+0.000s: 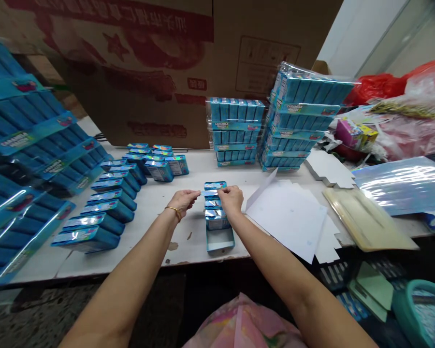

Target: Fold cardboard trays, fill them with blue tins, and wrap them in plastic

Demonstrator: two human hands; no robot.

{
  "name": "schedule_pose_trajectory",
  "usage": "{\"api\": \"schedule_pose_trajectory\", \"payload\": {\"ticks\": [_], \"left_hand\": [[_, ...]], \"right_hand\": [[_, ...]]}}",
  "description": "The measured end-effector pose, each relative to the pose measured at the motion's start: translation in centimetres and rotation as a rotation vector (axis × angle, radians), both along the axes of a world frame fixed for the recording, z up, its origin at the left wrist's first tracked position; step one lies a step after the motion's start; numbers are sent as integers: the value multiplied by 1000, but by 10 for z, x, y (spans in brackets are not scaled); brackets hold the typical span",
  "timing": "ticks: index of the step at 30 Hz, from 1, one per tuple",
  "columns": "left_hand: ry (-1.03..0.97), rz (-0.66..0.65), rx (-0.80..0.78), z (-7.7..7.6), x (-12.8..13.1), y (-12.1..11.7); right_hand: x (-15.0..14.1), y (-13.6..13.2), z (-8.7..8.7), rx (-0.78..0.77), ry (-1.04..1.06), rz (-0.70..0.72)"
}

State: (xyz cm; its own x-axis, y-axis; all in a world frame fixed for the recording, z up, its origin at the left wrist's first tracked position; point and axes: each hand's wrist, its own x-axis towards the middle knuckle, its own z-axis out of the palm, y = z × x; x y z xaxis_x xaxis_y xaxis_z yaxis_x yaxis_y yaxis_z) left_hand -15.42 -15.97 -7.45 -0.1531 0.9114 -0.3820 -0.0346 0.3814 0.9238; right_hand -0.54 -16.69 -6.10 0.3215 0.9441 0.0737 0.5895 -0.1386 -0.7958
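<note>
My left hand [183, 200], with a gold bracelet at the wrist, pinches the left end of a small blue box [210, 194]. At its other end the fingers of my right hand [232, 198] are closed on it. The piece is held level over a narrow blue display tray [220, 246] on the table. More small blue boxes [217, 220] stand in a row in that tray, and its near end shows a bare white bottom. My fingers cover part of the held box.
Blue boxes stand in a line [108, 210] on the left. Wrapped stacks [235, 130] rise at the back before a large carton [148, 72], with a taller stack [293, 121] beside them. White card sheets [290, 217] lie right; a teal basket [420, 309] sits below.
</note>
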Motion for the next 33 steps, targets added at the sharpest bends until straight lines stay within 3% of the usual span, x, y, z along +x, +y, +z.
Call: {"api": "schedule_pose_trajectory", "payload": {"ticks": [8, 14, 20, 22, 26, 29, 33], "left_hand": [[-39, 8, -16, -11, 3, 3], [1, 109, 37, -28, 21, -1], [94, 192, 91, -41, 22, -11], [149, 179, 195, -40, 20, -15], [328, 3, 409, -35, 20, -20], [357, 5, 334, -28, 18, -23], [131, 76, 162, -19, 12, -32]], "right_hand": [[-1, 3, -1, -74, -131, 17], [-4, 5, -4, -73, -252, 47], [8, -3, 0, 21, -325, 108], [14, -8, 3, 80, -488, 246], [19, -14, 7, 91, -853, 520], [27, -10, 10, 116, -909, 623], [75, -3, 15, 204, -776, 522]]}}
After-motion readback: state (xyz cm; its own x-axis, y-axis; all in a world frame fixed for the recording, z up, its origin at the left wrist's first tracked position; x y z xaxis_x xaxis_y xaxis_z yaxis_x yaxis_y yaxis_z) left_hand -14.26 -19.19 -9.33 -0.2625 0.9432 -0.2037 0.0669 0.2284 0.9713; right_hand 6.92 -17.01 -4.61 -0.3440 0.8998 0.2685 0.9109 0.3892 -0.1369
